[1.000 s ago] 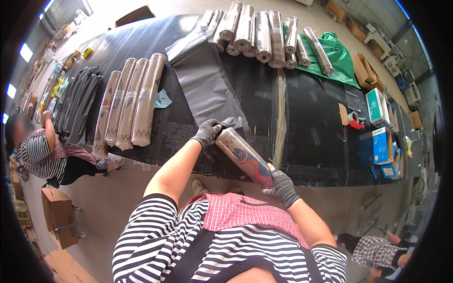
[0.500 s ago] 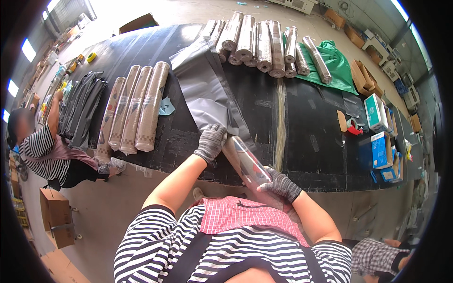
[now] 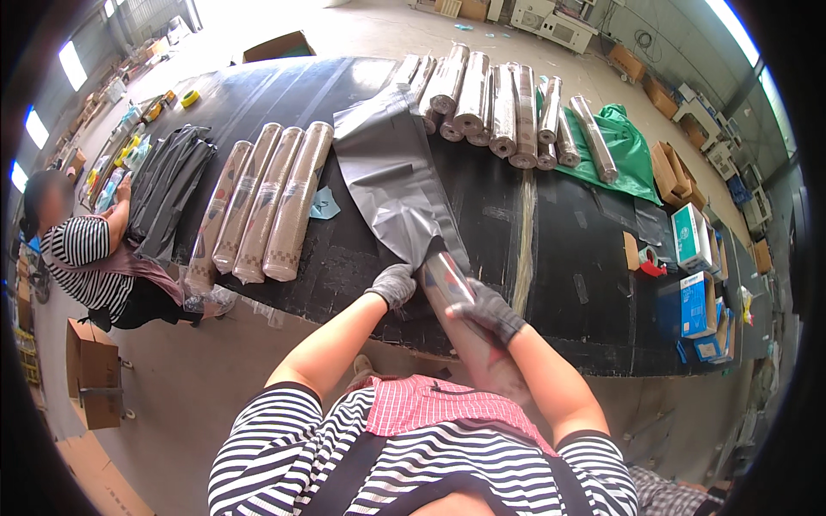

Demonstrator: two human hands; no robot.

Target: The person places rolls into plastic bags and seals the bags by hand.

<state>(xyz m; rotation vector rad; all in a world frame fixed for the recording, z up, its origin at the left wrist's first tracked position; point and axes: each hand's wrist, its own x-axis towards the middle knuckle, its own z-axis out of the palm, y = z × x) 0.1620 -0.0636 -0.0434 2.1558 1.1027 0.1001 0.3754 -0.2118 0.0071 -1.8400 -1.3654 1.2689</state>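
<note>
A rolled patterned mat (image 3: 471, 342) in clear film slants from my apron up to the table edge. Its far end sits inside the mouth of a long grey plastic bag (image 3: 387, 163), which lies flat on the table beyond. My left hand (image 3: 394, 285), in a grey knit glove, is closed on the bag's edge at the left of the mouth. Gloved too, my right hand (image 3: 490, 311) wraps over the roll from the right, a little below the mouth. The roll's near end is against my body, partly hidden.
On the black table (image 3: 568, 232), several wrapped rolls (image 3: 297, 206) lie left and more (image 3: 473, 95) at the back, beside green sheeting (image 3: 624, 155). Dark bags (image 3: 172, 189) are stacked far left, near a co-worker (image 3: 86, 249). Small boxes (image 3: 697, 305) and a tape roll (image 3: 651, 265) stand right.
The roll's far end has gone a little deeper into the bag. My right hand has moved up the roll, closer to the mouth. The whole view has shifted slightly.
</note>
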